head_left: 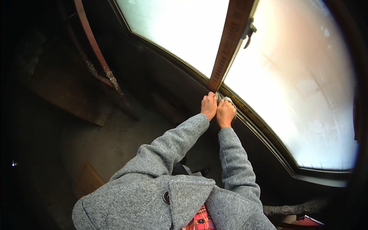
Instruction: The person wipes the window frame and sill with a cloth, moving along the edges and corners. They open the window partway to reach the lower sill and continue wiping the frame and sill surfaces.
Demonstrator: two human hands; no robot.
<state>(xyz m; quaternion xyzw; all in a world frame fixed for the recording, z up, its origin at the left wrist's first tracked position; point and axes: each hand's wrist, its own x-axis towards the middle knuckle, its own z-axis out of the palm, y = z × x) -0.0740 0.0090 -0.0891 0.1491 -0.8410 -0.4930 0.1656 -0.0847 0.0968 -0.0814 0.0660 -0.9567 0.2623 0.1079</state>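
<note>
Both my arms reach forward in grey wool sleeves to the lower edge of a bright window. My left hand (209,106) is closed, its curled fingers gripping one side of a small crumpled pale-grey cloth (219,97). Right beside it, my right hand (226,112) is closed around the other side of the cloth, part of which shows past its knuckles. The two hands almost touch, by the foot of the brown upright (226,48) between two window panes. My fingertips and most of the cloth are hidden.
A frosted pane (176,30) stands left of the upright and another pane (295,92) right of it. A dark latch (250,32) sticks out from the upright. Reddish curved bars (94,42) rise at the left. A rough branch-like piece (289,209) lies at lower right.
</note>
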